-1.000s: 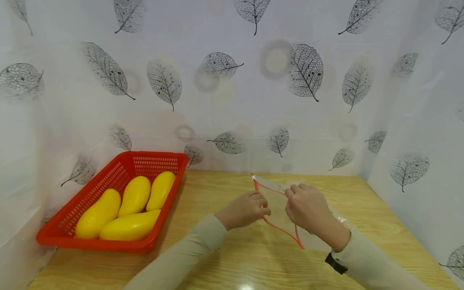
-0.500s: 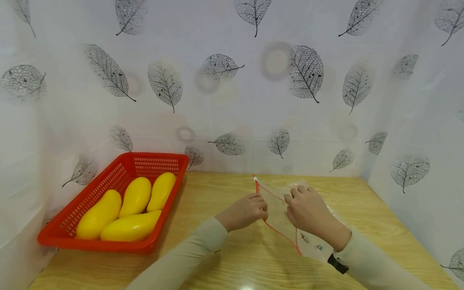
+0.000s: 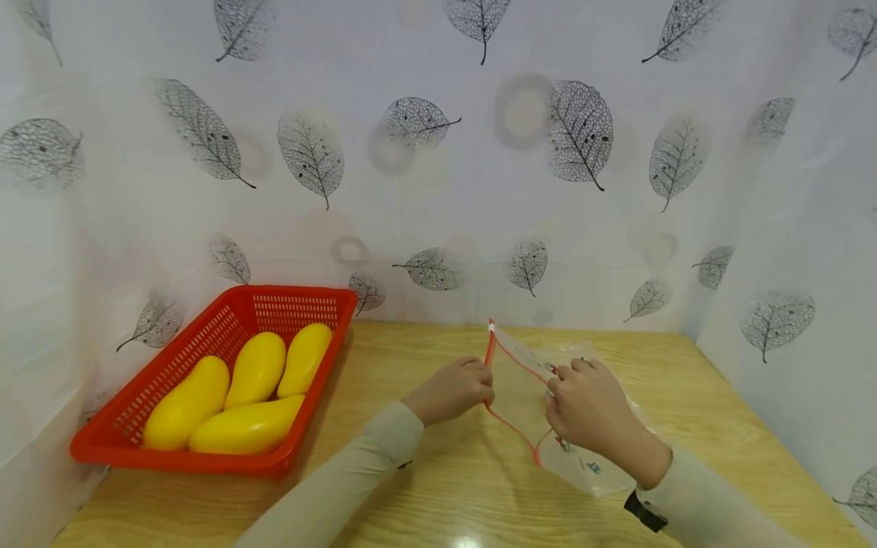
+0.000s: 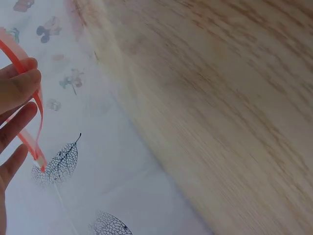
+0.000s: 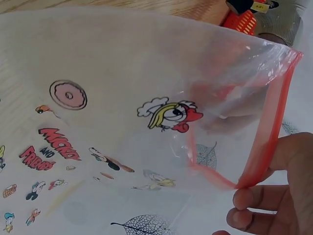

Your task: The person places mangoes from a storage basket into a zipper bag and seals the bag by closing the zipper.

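A clear zip-lock bag (image 3: pixel 592 476) with red zip edges and cartoon prints is stretched between my two hands over the table. Its mouth gapes toward the left, in a diamond shape. My left hand (image 3: pixel 452 392) pinches the near-left red edge, below the white slider (image 3: pixel 492 327) at the top corner. Thumb and fingers (image 4: pixel 24 85) close on that red strip in the left wrist view. The opposite edge is gripped by my right hand (image 3: pixel 596 403). The right wrist view shows the printed film (image 5: pixel 98 58) spread out, the right thumb and fingers at the red strip (image 5: pixel 269 137).
On the left of the wooden table (image 3: pixel 425 487) stands a red plastic basket (image 3: pixel 174 463) holding several yellow mangoes (image 3: pixel 255 369). A white leaf-patterned sheet (image 3: pixel 438 205) hangs behind the table and along both sides.
My left hand has drawn slightly left and the right hand slightly right and down. The bag's lower corner has shifted left, and more of its printed body shows below the right hand.
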The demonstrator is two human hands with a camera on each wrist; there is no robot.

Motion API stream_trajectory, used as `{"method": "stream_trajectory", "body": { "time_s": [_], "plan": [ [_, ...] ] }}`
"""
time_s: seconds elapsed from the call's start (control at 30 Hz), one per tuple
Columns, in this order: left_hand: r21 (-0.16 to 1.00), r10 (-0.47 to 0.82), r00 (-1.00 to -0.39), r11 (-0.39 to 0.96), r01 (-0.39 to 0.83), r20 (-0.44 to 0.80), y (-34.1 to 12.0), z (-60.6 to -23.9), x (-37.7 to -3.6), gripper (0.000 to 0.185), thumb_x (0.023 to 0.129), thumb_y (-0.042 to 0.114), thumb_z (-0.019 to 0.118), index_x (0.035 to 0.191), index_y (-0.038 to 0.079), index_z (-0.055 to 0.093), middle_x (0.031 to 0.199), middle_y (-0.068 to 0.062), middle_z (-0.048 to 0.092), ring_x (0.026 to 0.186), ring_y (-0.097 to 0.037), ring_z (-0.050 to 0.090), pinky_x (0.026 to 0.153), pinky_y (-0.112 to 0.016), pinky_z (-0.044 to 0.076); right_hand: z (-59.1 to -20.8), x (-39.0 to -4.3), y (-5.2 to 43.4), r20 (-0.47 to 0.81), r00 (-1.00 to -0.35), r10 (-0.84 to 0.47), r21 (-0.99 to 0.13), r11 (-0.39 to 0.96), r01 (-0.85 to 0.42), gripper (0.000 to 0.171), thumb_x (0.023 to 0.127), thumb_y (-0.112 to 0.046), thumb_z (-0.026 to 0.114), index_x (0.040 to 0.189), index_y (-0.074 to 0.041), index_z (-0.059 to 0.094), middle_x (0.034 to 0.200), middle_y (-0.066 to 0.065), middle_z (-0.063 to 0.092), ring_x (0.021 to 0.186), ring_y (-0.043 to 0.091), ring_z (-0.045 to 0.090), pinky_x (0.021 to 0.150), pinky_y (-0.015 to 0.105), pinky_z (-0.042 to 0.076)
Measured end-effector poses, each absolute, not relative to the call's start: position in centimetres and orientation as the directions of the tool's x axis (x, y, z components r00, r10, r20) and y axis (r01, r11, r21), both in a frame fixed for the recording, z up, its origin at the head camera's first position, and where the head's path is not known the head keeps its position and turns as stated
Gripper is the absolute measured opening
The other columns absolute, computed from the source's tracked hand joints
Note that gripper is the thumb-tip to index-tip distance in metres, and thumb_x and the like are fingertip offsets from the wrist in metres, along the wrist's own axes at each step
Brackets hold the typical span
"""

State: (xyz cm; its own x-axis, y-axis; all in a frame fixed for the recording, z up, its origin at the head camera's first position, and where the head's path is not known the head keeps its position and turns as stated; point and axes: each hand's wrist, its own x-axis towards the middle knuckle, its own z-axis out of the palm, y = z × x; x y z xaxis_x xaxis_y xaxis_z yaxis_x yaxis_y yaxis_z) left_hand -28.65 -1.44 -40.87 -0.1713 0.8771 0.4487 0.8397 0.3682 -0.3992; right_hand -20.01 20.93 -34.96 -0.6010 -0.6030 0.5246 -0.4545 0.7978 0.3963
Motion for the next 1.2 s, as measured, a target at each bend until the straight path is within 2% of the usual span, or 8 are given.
{"method": "stream_trajectory", "body": {
  "time_s": [0.07,0.17,0.3,0.37,0.67,0.87,1.03,1.2],
  "plan": [
    [-0.395,0.877,-0.175,0.369,0.841,0.448,-1.3,-40.6,-28.4,0.005,0.08,0.025,0.069,0.076,0.028,0.071,0.081,0.013,0.064,0.084,-0.005,0.059,0.095,-0.024,0.046,-35.1,-20.1,20.9,0.551,-0.58,-0.6,0.396,0.8,-0.451,0.025,0.069,-0.017,0.064,0.05,-0.015,0.048,0.055,0.001,0.05,0.051,0.019,0.046,0.05,0.031,0.039],
    [-0.395,0.882,-0.188,0.373,0.84,0.432,-1.1,-40.5,-28.2,0.005,0.081,0.023,0.071,0.079,0.028,0.071,0.083,0.013,0.065,0.084,-0.005,0.06,0.093,-0.023,0.046,-35.3,-20.1,20.8,0.576,-0.559,-0.596,0.392,0.802,-0.451,0.03,0.065,-0.014,0.061,0.047,-0.017,0.038,0.052,-0.001,0.043,0.049,0.017,0.04,0.047,0.027,0.033],
    [-0.399,0.889,-0.219,0.385,0.832,0.401,-0.9,-40.4,-27.9,0.011,0.077,0.022,0.076,0.086,0.028,0.071,0.087,0.013,0.066,0.088,-0.004,0.06,0.093,-0.023,0.046,-35.3,-20.0,20.8,0.56,-0.578,-0.593,0.391,0.805,-0.447,0.036,0.065,-0.012,0.059,0.048,-0.019,0.028,0.05,-0.003,0.034,0.048,0.013,0.029,0.048,0.024,0.019],
    [-0.397,0.89,-0.225,0.387,0.832,0.396,-0.9,-40.3,-27.7,0.016,0.075,0.022,0.078,0.088,0.027,0.071,0.088,0.013,0.067,0.089,-0.004,0.061,0.093,-0.023,0.046,-35.3,-20.0,20.8,0.551,-0.588,-0.593,0.393,0.805,-0.443,0.036,0.065,-0.012,0.059,0.048,-0.019,0.028,0.05,-0.004,0.032,0.048,0.012,0.027,0.049,0.023,0.017],
    [-0.401,0.881,-0.205,0.387,0.83,0.426,-1.2,-39.8,-27.5,0.022,0.072,0.02,0.08,0.091,0.026,0.071,0.087,0.012,0.066,0.088,-0.006,0.06,0.093,-0.023,0.045,-35.1,-20.3,20.6,0.588,-0.558,-0.586,0.38,0.809,-0.449,0.031,0.063,-0.01,0.058,0.048,-0.018,0.032,0.051,-0.003,0.035,0.049,0.014,0.03,0.049,0.024,0.02],
    [-0.364,0.872,-0.276,0.431,0.826,0.404,-2.2,-38.0,-26.7,0.025,0.077,0.023,0.075,0.101,0.024,0.068,0.096,0.007,0.064,0.095,-0.01,0.059,0.098,-0.028,0.044,-35.1,-20.5,20.5,0.604,-0.557,-0.569,0.363,0.819,-0.444,0.025,0.064,-0.009,0.059,0.049,-0.016,0.04,0.051,-0.003,0.036,0.048,0.015,0.037,0.048,0.024,0.022],
    [-0.336,0.858,-0.351,0.478,0.811,0.374,-3.2,-35.6,-25.0,0.03,0.081,0.027,0.071,0.11,0.024,0.064,0.104,0.005,0.062,0.101,-0.014,0.059,0.1,-0.03,0.043,-35.2,-20.5,20.5,0.611,-0.561,-0.559,0.345,0.825,-0.447,0.027,0.064,-0.009,0.06,0.049,-0.017,0.039,0.05,-0.004,0.034,0.047,0.013,0.034,0.048,0.024,0.02],
    [-0.354,0.851,-0.367,0.498,0.791,0.376,-4.1,-33.4,-23.3,0.04,0.08,0.029,0.069,0.118,0.022,0.059,0.109,0.004,0.06,0.105,-0.016,0.056,0.1,-0.031,0.042,-35.3,-20.5,20.5,0.624,-0.553,-0.552,0.338,0.829,-0.446,0.03,0.064,-0.008,0.058,0.048,-0.018,0.035,0.05,-0.004,0.033,0.047,0.013,0.032,0.048,0.024,0.021]
  ]
}}
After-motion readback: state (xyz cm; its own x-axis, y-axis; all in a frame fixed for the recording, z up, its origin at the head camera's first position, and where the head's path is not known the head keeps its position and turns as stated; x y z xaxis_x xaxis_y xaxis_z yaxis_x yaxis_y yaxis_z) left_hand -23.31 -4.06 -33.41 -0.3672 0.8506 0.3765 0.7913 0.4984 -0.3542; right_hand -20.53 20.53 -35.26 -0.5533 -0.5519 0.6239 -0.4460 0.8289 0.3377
